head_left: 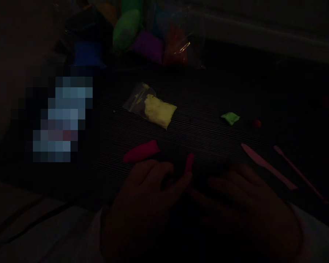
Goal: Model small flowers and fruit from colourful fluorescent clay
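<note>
The picture is very dark. My left hand (148,195) is closed, with a small pink clay piece (190,162) pinched at its thumb and fingertips; the piece's rounded end points up. Just beyond its knuckles lies a thicker pink clay roll (142,151). To the right, my right hand (252,204) is held low with its fingers stretched out and nothing visible in them. Its thumb side reaches towards the left thumb; whether they touch is lost in shadow. A pink plastic knife (268,167) and a thin pink modelling stick (301,175) lie beyond the right hand.
A small zip bag of yellow clay (161,112) lies mid-table. Right of it are a green clay piece (230,118) and a small red lump (256,123). A pixelated bright screen (65,117) is at left. Bagged coloured clay (149,45) sits at the back.
</note>
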Motion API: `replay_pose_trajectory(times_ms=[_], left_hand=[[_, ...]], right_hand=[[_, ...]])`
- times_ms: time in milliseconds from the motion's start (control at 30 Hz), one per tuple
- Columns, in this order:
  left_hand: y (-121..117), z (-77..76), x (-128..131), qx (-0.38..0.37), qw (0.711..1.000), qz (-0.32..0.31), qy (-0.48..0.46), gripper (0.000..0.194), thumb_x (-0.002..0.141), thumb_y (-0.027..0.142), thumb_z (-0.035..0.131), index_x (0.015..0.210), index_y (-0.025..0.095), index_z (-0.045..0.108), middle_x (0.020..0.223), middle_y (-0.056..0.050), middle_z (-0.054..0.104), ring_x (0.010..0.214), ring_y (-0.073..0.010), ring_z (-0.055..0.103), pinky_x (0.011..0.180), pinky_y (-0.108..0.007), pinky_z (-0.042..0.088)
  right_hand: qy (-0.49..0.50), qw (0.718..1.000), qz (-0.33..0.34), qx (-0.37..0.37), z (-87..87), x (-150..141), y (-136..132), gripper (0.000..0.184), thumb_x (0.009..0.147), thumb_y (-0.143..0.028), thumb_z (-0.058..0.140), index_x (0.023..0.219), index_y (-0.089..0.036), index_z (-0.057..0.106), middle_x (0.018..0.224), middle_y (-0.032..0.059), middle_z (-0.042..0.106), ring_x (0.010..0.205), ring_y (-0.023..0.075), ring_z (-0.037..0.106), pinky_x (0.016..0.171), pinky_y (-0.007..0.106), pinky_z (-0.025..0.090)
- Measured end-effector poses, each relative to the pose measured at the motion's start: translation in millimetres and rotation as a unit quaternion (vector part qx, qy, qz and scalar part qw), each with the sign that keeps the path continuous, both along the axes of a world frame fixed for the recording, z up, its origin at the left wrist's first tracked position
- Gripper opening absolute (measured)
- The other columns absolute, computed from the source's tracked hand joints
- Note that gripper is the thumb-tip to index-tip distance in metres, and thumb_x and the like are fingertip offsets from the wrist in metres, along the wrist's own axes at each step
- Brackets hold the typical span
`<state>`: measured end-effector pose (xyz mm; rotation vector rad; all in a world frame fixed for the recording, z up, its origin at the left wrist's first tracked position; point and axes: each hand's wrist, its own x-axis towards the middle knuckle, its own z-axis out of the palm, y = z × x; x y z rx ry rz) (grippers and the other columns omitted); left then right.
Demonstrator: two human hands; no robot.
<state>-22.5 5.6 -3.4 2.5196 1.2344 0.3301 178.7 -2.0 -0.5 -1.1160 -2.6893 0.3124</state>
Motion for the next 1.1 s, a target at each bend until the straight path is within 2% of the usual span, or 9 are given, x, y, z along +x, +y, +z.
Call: replay_pose_trajectory(times_ms=[200, 433, 567, 800, 1100], left_hand=[[-1.2, -0.5, -0.8, -0.002, 1.000, 0.000, -0.005, 0.033, 0.082, 0.017, 0.037, 0.110, 0.028, 0.052, 0.091, -0.003, 0.048, 0.082, -0.0156, 0.040, 0.067, -0.028, 0.041], [-0.8, 0.7, -0.4, 0.002, 1.000, 0.001, -0.006, 0.034, 0.081, 0.016, 0.038, 0.110, 0.027, 0.052, 0.090, -0.003, 0.049, 0.082, -0.0153, 0.042, 0.067, -0.029, 0.042], [0.4, 2.5, 1.0, -0.004, 1.000, 0.006, -0.006, 0.033, 0.081, 0.016, 0.038, 0.108, 0.027, 0.054, 0.089, -0.003, 0.049, 0.082, -0.0151, 0.043, 0.067, -0.028, 0.043], [1.0, 1.9, 0.3, -0.003, 1.000, 0.001, -0.015, 0.032, 0.082, 0.017, 0.037, 0.107, 0.026, 0.054, 0.089, -0.003, 0.049, 0.081, -0.0152, 0.042, 0.067, -0.029, 0.043], [0.7, 0.3, 0.1, 0.003, 1.000, 0.014, -0.010, 0.038, 0.081, 0.015, 0.039, 0.117, 0.025, 0.047, 0.090, -0.003, 0.048, 0.083, -0.0153, 0.041, 0.071, -0.029, 0.042]], right_hand=[[0.008, 1.000, -0.009, 0.011, -1.6, -0.9, -2.5, 0.025, 0.081, -0.038, 0.044, 0.098, -0.029, 0.058, 0.075, -0.0007, 0.058, 0.064, 0.0134, 0.041, 0.064, 0.031, 0.030], [0.010, 1.000, -0.019, 0.008, 0.5, -0.5, -2.1, 0.026, 0.081, -0.034, 0.044, 0.102, -0.027, 0.057, 0.074, 0.0000, 0.057, 0.066, 0.0132, 0.043, 0.065, 0.031, 0.031], [0.028, 1.000, -0.002, 0.013, 1.6, -0.7, -1.1, 0.022, 0.080, -0.030, 0.046, 0.099, -0.026, 0.059, 0.072, -0.0005, 0.058, 0.064, 0.0128, 0.043, 0.063, 0.030, 0.031], [0.016, 1.000, -0.012, 0.007, 1.3, -0.6, -1.4, 0.024, 0.081, -0.032, 0.045, 0.099, -0.026, 0.058, 0.074, -0.0001, 0.058, 0.064, 0.0135, 0.042, 0.063, 0.031, 0.030], [0.000, 1.000, -0.012, 0.003, 1.1, -0.7, 0.7, 0.029, 0.081, -0.031, 0.044, 0.106, -0.024, 0.055, 0.075, 0.0011, 0.058, 0.065, 0.0137, 0.044, 0.065, 0.031, 0.032]])
